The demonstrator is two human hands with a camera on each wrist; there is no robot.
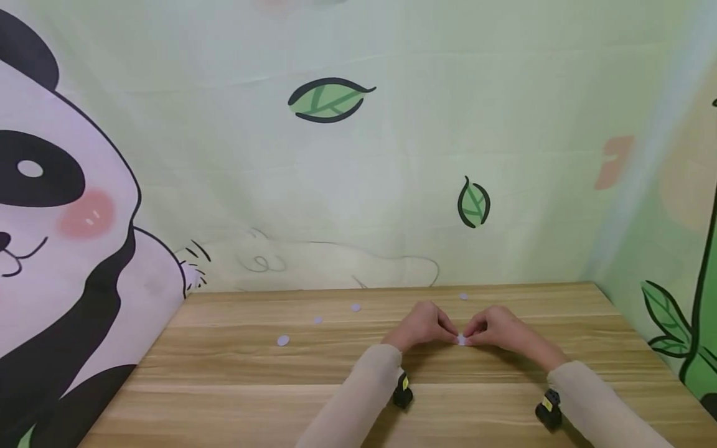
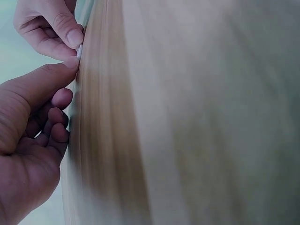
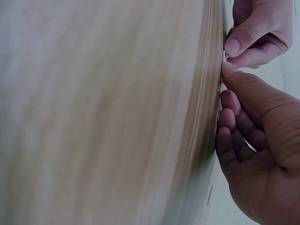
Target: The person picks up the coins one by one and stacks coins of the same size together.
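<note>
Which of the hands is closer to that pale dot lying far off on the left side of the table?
Left. The left hand lies nearer the pale dot; the right hand sits beyond it.

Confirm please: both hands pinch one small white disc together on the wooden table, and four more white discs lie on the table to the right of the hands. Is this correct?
Not quite. The left hand and right hand do pinch one small white disc on the wooden table. But of the four other discs, three lie left of the hands, for example one, and one lies behind them; none lies to the right. The head view shows this.
</note>
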